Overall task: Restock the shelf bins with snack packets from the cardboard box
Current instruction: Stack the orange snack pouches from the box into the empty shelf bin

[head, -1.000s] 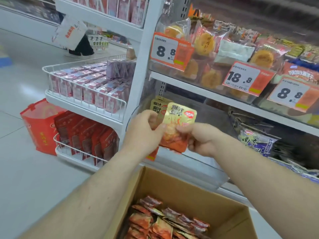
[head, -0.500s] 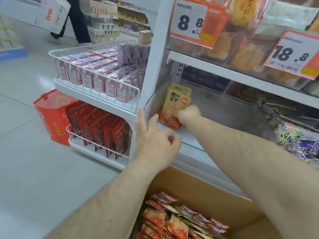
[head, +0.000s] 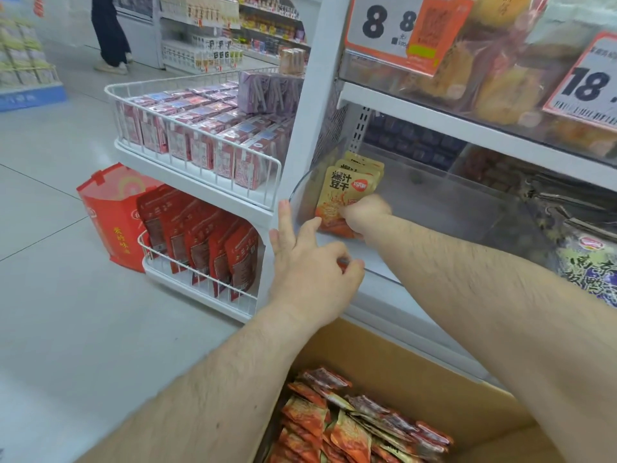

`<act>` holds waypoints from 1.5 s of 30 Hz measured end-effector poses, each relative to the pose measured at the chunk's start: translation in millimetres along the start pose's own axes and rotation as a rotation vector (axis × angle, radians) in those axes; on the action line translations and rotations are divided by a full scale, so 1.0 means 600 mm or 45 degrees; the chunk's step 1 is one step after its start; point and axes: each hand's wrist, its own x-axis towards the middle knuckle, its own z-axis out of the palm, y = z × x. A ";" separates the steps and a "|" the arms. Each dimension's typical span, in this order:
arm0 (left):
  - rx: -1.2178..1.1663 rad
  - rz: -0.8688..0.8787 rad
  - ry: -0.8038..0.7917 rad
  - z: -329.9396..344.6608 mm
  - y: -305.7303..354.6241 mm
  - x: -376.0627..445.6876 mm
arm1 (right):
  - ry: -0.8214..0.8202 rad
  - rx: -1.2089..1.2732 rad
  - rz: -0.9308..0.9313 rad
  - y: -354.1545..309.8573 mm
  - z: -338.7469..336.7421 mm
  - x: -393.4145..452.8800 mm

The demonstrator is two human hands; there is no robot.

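Shelf bin [head: 467, 208], right hand's fingers [head: 362, 213] perhaps hidden.

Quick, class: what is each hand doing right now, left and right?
Left hand: pinching a small red item, too hidden to identify.
Right hand: gripping the yellow snack packet inside the clear bin.

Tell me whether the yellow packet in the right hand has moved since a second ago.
Yes. The yellow packet went from in front of the white upright post down into the clear bin, gripped by the right hand.

Snack packets [head: 347, 195]: glossy printed foil. Bin front [head: 434, 208]: clear smooth plastic. Box [head: 394, 372]: matt brown cardboard. Baskets [head: 197, 155]: white coated wire.
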 end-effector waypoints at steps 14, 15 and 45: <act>-0.162 0.276 0.459 -0.009 0.019 -0.013 | 0.060 -0.182 -0.012 0.004 -0.072 -0.088; -0.277 0.288 0.356 -0.008 0.023 -0.019 | 0.163 -0.236 -0.090 0.005 -0.082 -0.111; 0.192 0.155 -1.267 0.109 0.020 -0.125 | -0.480 -0.970 0.163 0.451 0.037 -0.374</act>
